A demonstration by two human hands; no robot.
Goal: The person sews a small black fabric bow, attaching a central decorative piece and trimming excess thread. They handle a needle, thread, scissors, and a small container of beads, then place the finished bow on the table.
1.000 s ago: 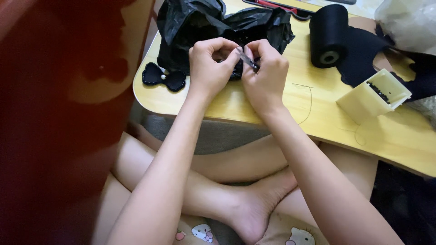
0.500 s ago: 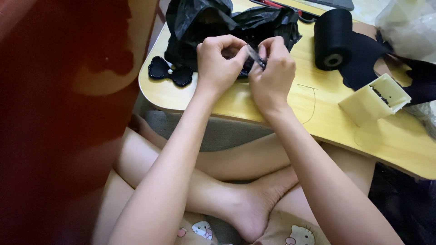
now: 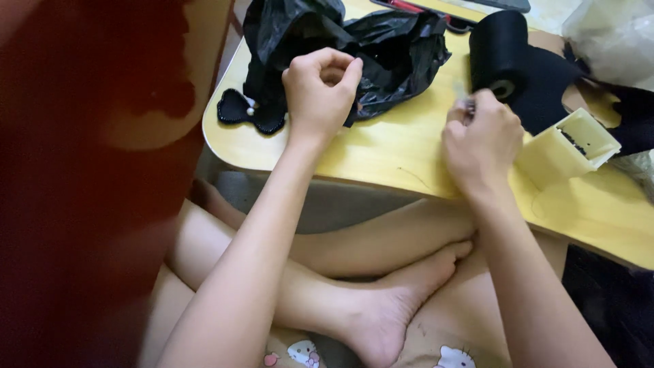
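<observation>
Crumpled black plastic bag (image 3: pixel 381 48) and small cream box (image 3: pixel 569 146) on table (image 3: pixel 381 153).

Head view, looking down, close over table (image 3: pixel 381 157)

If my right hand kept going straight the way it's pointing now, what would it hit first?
Most likely the black fabric roll: the right hand points up the yellow table toward it, already close, though depth is hard to judge.

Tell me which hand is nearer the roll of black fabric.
Right. The right hand sits just below the roll of black fabric, nearly touching it. The left hand is farther left, over the black plastic bag.
</observation>
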